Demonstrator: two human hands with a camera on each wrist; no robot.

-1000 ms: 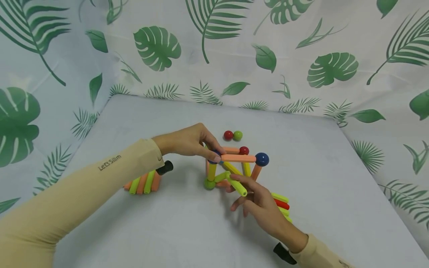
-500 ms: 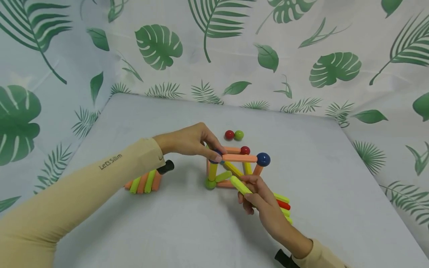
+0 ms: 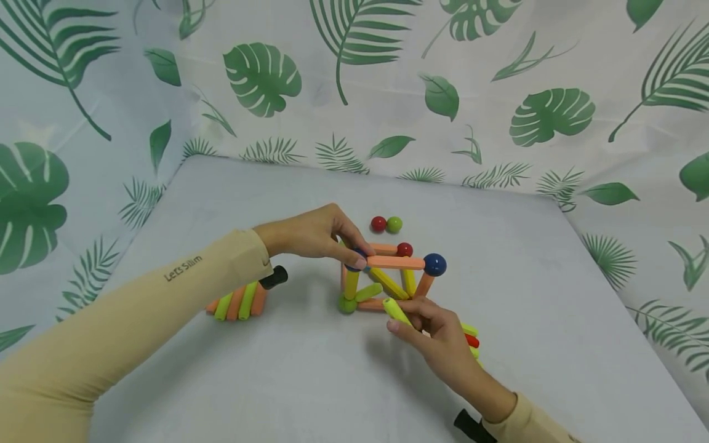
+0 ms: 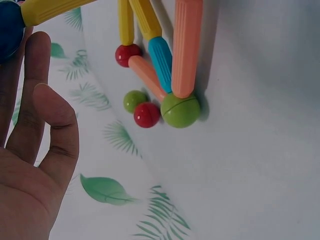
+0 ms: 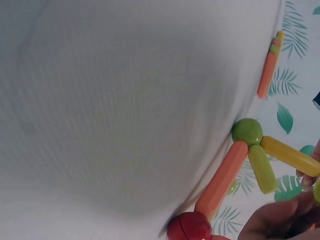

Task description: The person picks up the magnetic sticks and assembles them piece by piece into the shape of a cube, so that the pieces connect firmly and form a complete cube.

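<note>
A frame of magnetic sticks and balls stands mid-table in the head view. My left hand [image 3: 318,232] pinches the blue ball [image 4: 10,31] at its upper left corner. From that ball an orange stick [image 3: 396,263] runs to another blue ball [image 3: 435,264]. Near the frame's front, my right hand [image 3: 443,338] holds a yellow-green stick [image 3: 396,310] between thumb and fingers, its far end hidden by the hand. Another yellow-green stick [image 5: 262,169] juts from the lower green ball [image 5: 247,131], its other end free. The frame's lower right corner is partly behind my right hand.
Behind the frame, a loose red ball [image 3: 378,224] touches a green ball [image 3: 394,224]. Orange and green sticks [image 3: 235,303] lie side by side at left. More sticks [image 3: 471,340], green and red, lie partly hidden beyond my right hand. Leaf-printed cloth [image 3: 354,123] rises behind the table.
My right hand has drawn the yellow-green stick away from the one on the green ball, slightly right and toward me, and turned it in its fingers. The left hand stays on the blue ball.
</note>
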